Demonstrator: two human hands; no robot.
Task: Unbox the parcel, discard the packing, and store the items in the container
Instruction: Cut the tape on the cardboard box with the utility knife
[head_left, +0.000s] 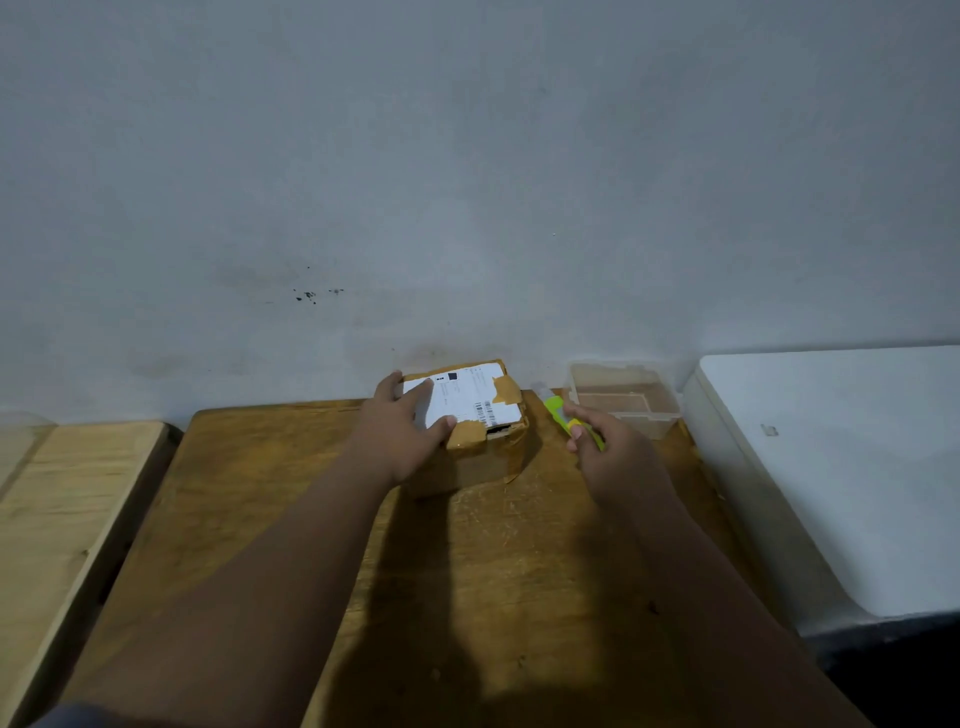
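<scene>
A small cardboard parcel (480, 415) with brown tape and a white shipping label stands at the back of the wooden table (311, 519), close to the wall. My left hand (402, 431) lies over its left side, fingers spread on the label and thumb at the front edge. To the right of the parcel, my right hand (605, 447) grips a green-yellow utility knife (561, 413) whose tip points away from me toward the wall. A clear plastic container (623, 397) sits just beyond the right hand and looks empty.
A white appliance or cabinet top (831, 467) borders the table on the right. A lighter wooden surface (67, 509) lies to the left across a dark gap. A grey wall rises directly behind the parcel.
</scene>
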